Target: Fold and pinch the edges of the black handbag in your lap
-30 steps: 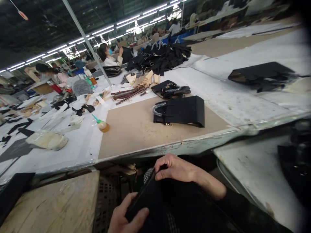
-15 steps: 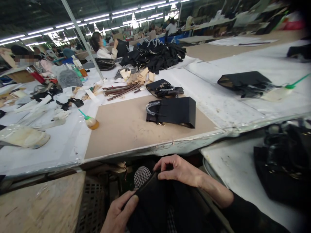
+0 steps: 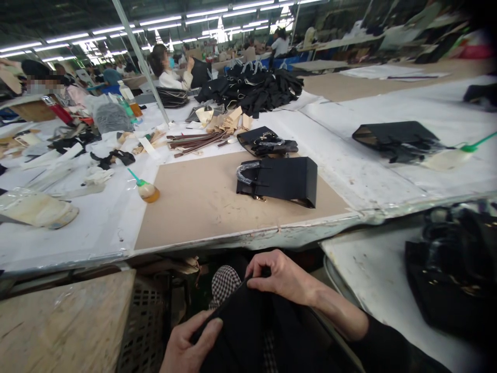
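A piece of black fabric [image 3: 240, 331] hangs over my lap, its upper edge running slantwise between my hands. My left hand [image 3: 192, 342] pinches that edge at the lower left, thumb on top. Further up, my right hand [image 3: 272, 274] grips the same edge between thumb and curled fingers. Behind the fabric shows a black-and-white checked cloth [image 3: 225, 285]. On the table ahead, a black handbag [image 3: 287, 178] with a plastic-wrapped handle lies on its side, and a second black bag [image 3: 260, 141] lies behind it.
A glue bottle [image 3: 148, 191] with a green nozzle stands on the brown board [image 3: 186, 207]. Brown strips [image 3: 198, 142] and a heap of black pieces [image 3: 252, 88] lie farther back. More black bags [image 3: 450, 269] sit at right; a wooden board [image 3: 62, 321] is at left. A co-worker [image 3: 173, 77] sits beyond.
The view has shifted slightly. Both hands keep their hold on the black fabric's edge, and the edge between them looks a little straighter.
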Demonstrator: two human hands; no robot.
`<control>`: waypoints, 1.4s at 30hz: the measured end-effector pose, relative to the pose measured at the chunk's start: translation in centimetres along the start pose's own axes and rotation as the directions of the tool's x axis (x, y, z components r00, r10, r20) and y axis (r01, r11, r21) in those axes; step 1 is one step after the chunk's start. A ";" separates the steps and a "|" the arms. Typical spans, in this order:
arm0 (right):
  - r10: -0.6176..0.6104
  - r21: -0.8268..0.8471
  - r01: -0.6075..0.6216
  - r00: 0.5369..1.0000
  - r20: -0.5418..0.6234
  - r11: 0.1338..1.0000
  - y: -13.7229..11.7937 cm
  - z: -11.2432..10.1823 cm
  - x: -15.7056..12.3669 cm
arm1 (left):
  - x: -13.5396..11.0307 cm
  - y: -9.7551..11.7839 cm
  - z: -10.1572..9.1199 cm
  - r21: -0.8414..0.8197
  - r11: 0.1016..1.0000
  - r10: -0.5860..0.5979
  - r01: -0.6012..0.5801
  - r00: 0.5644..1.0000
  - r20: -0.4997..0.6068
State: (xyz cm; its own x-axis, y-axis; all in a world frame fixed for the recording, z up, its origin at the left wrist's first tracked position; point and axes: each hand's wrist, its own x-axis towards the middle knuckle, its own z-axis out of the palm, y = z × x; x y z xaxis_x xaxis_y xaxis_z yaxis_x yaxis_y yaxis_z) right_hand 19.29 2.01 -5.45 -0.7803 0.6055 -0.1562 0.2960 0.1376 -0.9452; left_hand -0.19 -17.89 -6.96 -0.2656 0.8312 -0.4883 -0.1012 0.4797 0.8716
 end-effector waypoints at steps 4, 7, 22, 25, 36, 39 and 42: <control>-0.004 0.016 0.004 1.000 -0.015 1.000 0.2 0.3 0.1 | 0.1 -0.5 0.2 -0.020 1.000 -0.013 0.012 0.999 -0.047; 0.010 0.053 -0.009 1.000 -0.019 0.999 0.1 0.5 0.1 | 0.1 -0.8 0.3 0.013 1.000 0.012 -0.011 0.997 -0.078; 0.033 0.113 -0.021 0.993 -0.110 0.993 -0.3 1.3 -1.3 | 3.5 5.3 -0.2 0.254 0.952 0.100 -0.170 0.958 0.269; 0.043 0.141 -0.026 0.992 -0.120 0.990 -0.3 1.4 -1.5 | 5.0 5.9 1.2 0.238 0.967 0.027 -0.093 0.964 0.265; 0.059 0.094 -0.044 0.985 -0.160 0.995 -0.3 1.7 -1.6 | 7.9 6.5 4.7 0.360 0.922 0.066 -0.141 0.975 0.212; 0.080 0.224 -0.049 0.988 -0.132 0.973 -0.1 1.6 -1.8 | 7.2 6.6 4.2 0.360 0.920 0.063 -0.154 0.966 0.252; 0.102 0.283 -0.069 0.989 -0.105 0.957 0.1 1.6 -2.0 | 5.8 6.6 3.0 0.359 0.921 0.053 -0.151 0.962 0.267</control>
State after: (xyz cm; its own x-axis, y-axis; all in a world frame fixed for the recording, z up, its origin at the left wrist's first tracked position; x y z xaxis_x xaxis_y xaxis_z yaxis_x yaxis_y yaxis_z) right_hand 19.97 -0.40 -5.72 -0.6841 0.6951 -0.2212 0.1811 -0.1318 -0.9746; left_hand 0.53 -9.07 -4.14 -0.0049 0.9004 -0.4350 0.2908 0.4175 0.8609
